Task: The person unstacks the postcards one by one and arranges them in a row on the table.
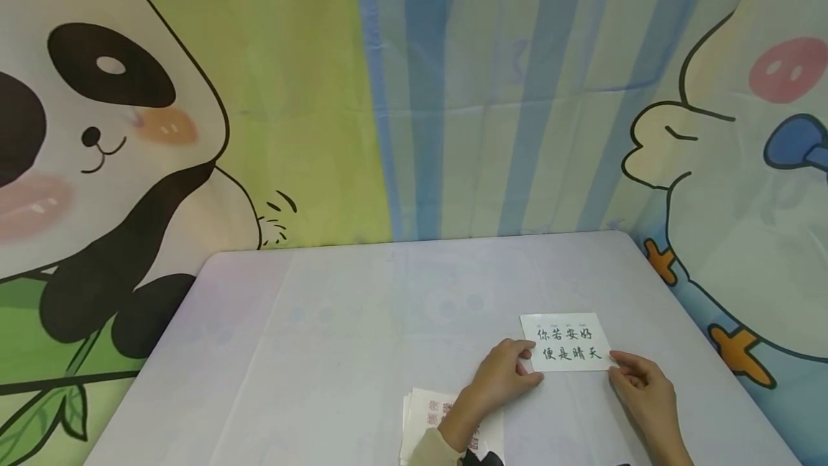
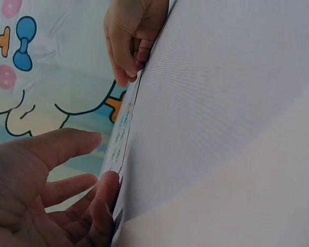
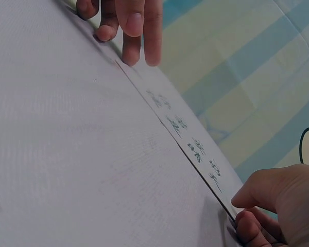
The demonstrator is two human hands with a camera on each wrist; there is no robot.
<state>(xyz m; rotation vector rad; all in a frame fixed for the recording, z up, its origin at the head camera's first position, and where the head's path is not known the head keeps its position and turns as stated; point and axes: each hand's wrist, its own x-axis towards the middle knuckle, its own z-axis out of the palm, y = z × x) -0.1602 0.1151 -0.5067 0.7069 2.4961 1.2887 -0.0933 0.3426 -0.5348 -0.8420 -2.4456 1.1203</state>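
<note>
A white card (image 1: 563, 364) with two rows of black handwritten Chinese characters lies on the right part of the table. At its left edge is my left hand (image 1: 501, 376), fingertips right at the border; in the left wrist view its thumb (image 2: 74, 144) stands well apart from the fingers. My right hand (image 1: 649, 390) pinches the card's lower right edge between thumb and fingers. Seen low from the right wrist, the card (image 3: 167, 116) lies nearly flat along the tabletop.
Below my left forearm lies a small stack of white paper sheets (image 1: 414, 408) printed with reddish characters. The pale tabletop (image 1: 323, 336) ends at a back edge against a cartoon-printed curtain (image 1: 310, 92).
</note>
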